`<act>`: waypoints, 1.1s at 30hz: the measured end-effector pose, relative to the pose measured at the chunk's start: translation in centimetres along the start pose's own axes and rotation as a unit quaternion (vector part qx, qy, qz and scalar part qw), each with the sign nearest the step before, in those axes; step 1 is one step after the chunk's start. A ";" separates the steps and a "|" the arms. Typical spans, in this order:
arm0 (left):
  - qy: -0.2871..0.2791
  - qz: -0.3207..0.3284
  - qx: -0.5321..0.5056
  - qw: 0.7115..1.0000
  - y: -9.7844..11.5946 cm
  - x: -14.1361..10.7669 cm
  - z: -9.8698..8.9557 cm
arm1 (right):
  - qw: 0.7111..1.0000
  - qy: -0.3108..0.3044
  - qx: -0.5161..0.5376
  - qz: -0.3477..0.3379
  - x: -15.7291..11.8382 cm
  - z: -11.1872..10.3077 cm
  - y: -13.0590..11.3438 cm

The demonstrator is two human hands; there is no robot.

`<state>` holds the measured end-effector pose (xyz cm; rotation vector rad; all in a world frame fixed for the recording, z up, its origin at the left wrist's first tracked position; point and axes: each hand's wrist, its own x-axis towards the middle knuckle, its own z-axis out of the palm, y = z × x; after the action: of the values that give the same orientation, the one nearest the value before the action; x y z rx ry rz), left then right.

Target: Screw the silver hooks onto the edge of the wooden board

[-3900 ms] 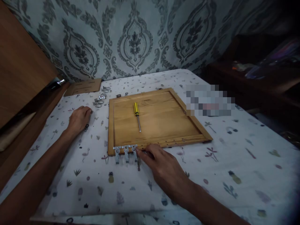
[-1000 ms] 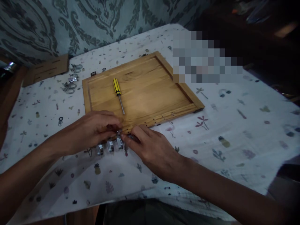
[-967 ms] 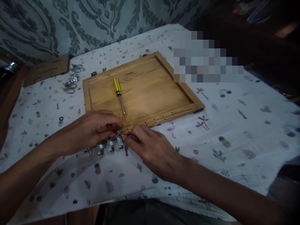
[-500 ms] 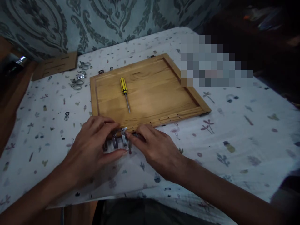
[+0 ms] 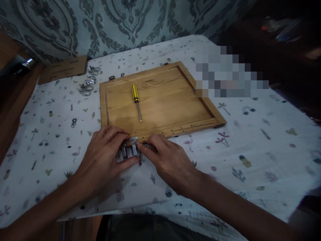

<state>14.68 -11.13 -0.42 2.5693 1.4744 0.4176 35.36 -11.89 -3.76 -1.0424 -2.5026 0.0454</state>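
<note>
A framed wooden panel (image 5: 155,100), like a cabinet door, lies flat on the table. At its near left edge sit shiny metal hinges (image 5: 134,147). My left hand (image 5: 104,150) curls round them, fingertips on the wood's edge and the thumb at the hinges' lower end. From the right, my right hand (image 5: 169,160) presses its index finger and thumb area against the same hinge; its other fingers are bent at the panel edge and partly hidden. A screwdriver (image 5: 135,97) with a yellow and black handle rests on the panel. Small dark holes dot the near frame strip.
Several loose metal hinges (image 5: 86,88) lie left of the panel, near a flat piece of brown cardboard (image 5: 65,70). A patterned cloth (image 5: 240,180) covers the table. Behind stands a wall with a large leaf pattern (image 5: 130,20). A blurred-out patch covers the right rear.
The view has shifted slightly, moving the scene a little right and down. My left thumb has closed in against the lower end of the hinge. My right hand stays at the hinge.
</note>
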 end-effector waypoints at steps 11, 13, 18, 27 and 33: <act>-0.005 0.007 0.002 1.000 -0.1 -0.1 0.1 | 1.000 -0.004 0.003 0.000 0.1 -0.1 0.0; -0.002 0.010 0.000 1.000 -0.2 0.0 0.1 | 1.000 -0.004 0.003 -0.001 0.0 0.0 0.0; -0.008 0.012 -0.009 1.000 -0.3 0.1 0.0 | 1.000 -0.007 0.001 0.005 0.0 0.0 0.0; -0.019 0.006 -0.030 0.999 -0.5 0.6 -0.2 | 1.000 0.022 0.014 0.007 -0.3 0.7 0.0; -0.020 -0.003 -0.045 0.999 -0.3 0.4 -0.3 | 0.959 0.092 0.264 0.052 0.1 -2.9 -0.5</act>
<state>14.53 -10.61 -0.18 2.4876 1.4175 0.4206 36.11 -12.61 -0.97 -0.8974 -2.0904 0.5857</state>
